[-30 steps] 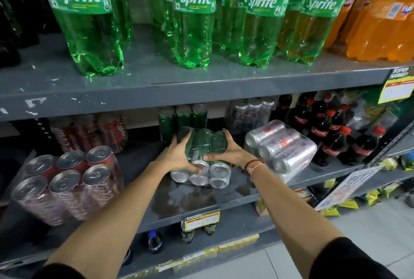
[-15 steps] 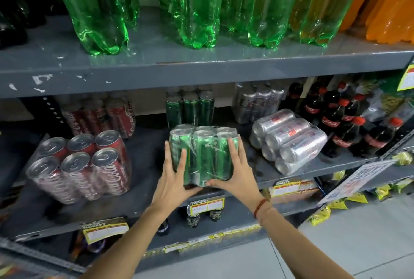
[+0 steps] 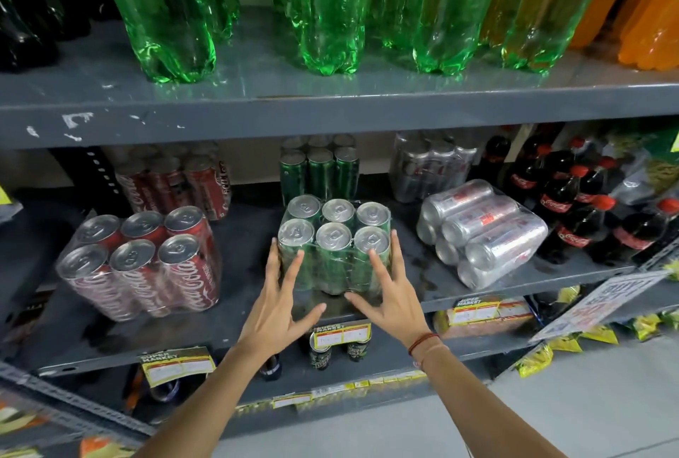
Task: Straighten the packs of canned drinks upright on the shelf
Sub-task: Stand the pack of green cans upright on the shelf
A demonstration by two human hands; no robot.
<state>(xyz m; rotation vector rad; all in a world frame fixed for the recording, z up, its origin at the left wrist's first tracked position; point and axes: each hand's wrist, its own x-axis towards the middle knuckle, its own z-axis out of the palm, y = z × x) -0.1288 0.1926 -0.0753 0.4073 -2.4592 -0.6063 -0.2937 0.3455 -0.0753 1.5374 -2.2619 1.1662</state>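
A shrink-wrapped pack of green cans (image 3: 333, 241) stands upright, tops up, at the middle front of the grey shelf (image 3: 246, 285). My left hand (image 3: 279, 307) rests at its left front with fingers spread, fingertips touching the wrap. My right hand (image 3: 393, 301) mirrors it on the right side, also splayed, and neither hand is clasped around the pack. A pack of red cola cans (image 3: 143, 266) stands at the left, leaning a little. A pack of silver cans (image 3: 485, 233) lies on its side to the right.
Behind stand more packs: red (image 3: 176, 182), green (image 3: 319, 167) and silver (image 3: 430, 167). Small cola bottles (image 3: 573, 207) fill the right end. Large green soda bottles (image 3: 330, 9) sit on the shelf above. Price tags (image 3: 340, 334) hang off the shelf edge.
The green pack went from lying on its side to held upright, and now stands on the shelf. My hands have loosened and spread their fingers.
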